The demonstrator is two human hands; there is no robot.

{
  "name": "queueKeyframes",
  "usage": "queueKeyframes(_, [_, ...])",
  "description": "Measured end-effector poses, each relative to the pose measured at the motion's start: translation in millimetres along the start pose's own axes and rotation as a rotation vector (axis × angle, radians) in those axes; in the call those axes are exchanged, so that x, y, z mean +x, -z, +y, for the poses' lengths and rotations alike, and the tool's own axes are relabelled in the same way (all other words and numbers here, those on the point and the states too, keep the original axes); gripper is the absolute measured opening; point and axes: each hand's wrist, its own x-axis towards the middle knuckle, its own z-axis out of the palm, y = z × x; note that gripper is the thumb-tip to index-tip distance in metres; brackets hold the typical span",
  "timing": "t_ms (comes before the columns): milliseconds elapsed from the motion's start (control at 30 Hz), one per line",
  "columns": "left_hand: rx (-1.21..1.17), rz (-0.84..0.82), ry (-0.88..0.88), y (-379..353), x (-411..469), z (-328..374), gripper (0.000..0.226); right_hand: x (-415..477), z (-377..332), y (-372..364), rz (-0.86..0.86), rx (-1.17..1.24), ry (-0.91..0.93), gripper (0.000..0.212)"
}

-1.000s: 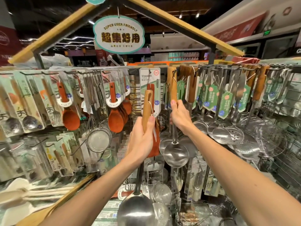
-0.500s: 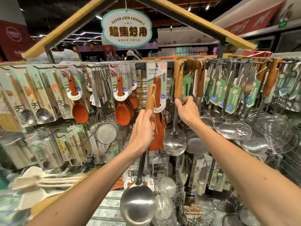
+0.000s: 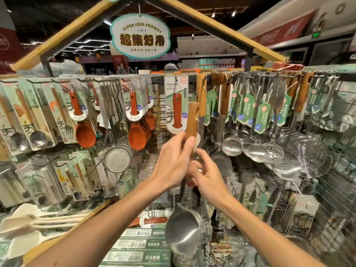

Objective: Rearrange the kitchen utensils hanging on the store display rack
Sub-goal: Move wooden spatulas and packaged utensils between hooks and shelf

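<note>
Left hand (image 3: 173,160) is wrapped round the lower end of a light wooden handle, thumb laid up along the wood. The handle belongs to a long steel ladle (image 3: 183,234), held upright in front of the wire display rack (image 3: 159,114). The handle's tip stands above the left hand and the shiny bowl hangs well below the wrist.

Just below and to the right of it is the right hand (image 3: 209,178). Its fingers are curled in close to the ladle's shaft and a small white tag (image 3: 198,138). I cannot tell whether it is pinching either one.

Straight above the left hand hangs a carded red wooden turner (image 3: 176,108), its pack marked "Wooden". To the left of that hand is a bunch of red-brown wooden rice spoons (image 3: 137,136) on white card collars. A round fine-mesh steel strainer (image 3: 117,158) hangs a little lower.

To the right of the right hand is a row of steel ladles and slotted skimmers with green tags (image 3: 257,151), hung from hooks. High above both hands is an oval white-and-teal sign (image 3: 140,35) reading "SUPER USER-FRIENDLY".
</note>
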Motion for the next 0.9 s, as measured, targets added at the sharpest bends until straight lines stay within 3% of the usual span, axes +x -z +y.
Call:
queueKeyframes(167, [0.390, 0.044, -0.203, -1.3, 17.6, -1.2, 0.035, 1.2, -0.7, 13.9, 0.098, -0.140, 0.079, 0.028])
queueKeyframes(267, [0.215, 0.044, -0.149, 3.2, 38.9, 11.9, 0.030, 5.3, -12.5, 22.2, 0.126, -0.094, 0.089, 0.027])
queueKeyframes(433, [-0.092, -0.098, -0.017, 5.4, 69.9, 27.1, 0.029, 21.2, -34.2, 35.7, 0.177, -0.154, 0.116, 0.029])
queueKeyframes(567, [-0.119, -0.100, 0.052, 1.5, 97.2, 37.1, 0.033, 40.6, -50.4, 42.1, 0.229, -0.166, 0.139, 0.015])
queueKeyframes(767, [-0.171, -0.080, 0.118, -1.7, 131.5, 38.0, 0.030, 65.2, -56.7, 50.1, 0.313, -0.276, 0.165, 0.029])
queueKeyframes(900, [-0.153, -0.079, 0.143, -6.7, 137.0, 33.7, 0.031, 70.1, -55.9, 53.1, 0.314, -0.310, 0.152, 0.026])
